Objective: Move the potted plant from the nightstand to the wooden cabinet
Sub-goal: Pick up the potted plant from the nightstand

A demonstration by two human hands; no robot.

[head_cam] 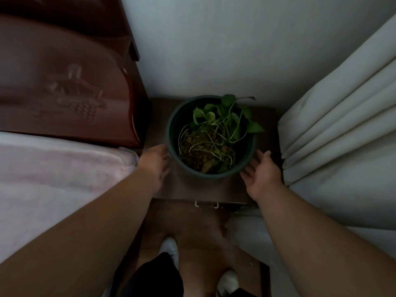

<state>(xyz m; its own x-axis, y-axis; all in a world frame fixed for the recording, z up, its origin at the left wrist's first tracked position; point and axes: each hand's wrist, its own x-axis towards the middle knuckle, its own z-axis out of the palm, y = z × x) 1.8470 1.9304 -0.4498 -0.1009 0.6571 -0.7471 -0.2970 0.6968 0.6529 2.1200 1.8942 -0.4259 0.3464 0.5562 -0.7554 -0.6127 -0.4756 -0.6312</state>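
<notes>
A dark green round pot (pixel 171 133) with a trailing green-leaved plant (pixel 222 118) and brown soil stands on the dark wooden nightstand (pixel 205 189). My left hand (pixel 155 162) is at the pot's left side, fingers against or very close to its wall. At the pot's lower right my right hand (pixel 260 172) is spread open, palm toward the pot, just short of touching it. Neither hand has a firm hold. The wooden cabinet is out of view.
A reddish-brown carved headboard (pixel 64 82) and a bed with pale bedding (pixel 53 179) lie to the left. White curtains (pixel 342 125) hang close on the right. A wall (pixel 214 50) stands behind the nightstand. My feet (pixel 171 249) are on the wooden floor below.
</notes>
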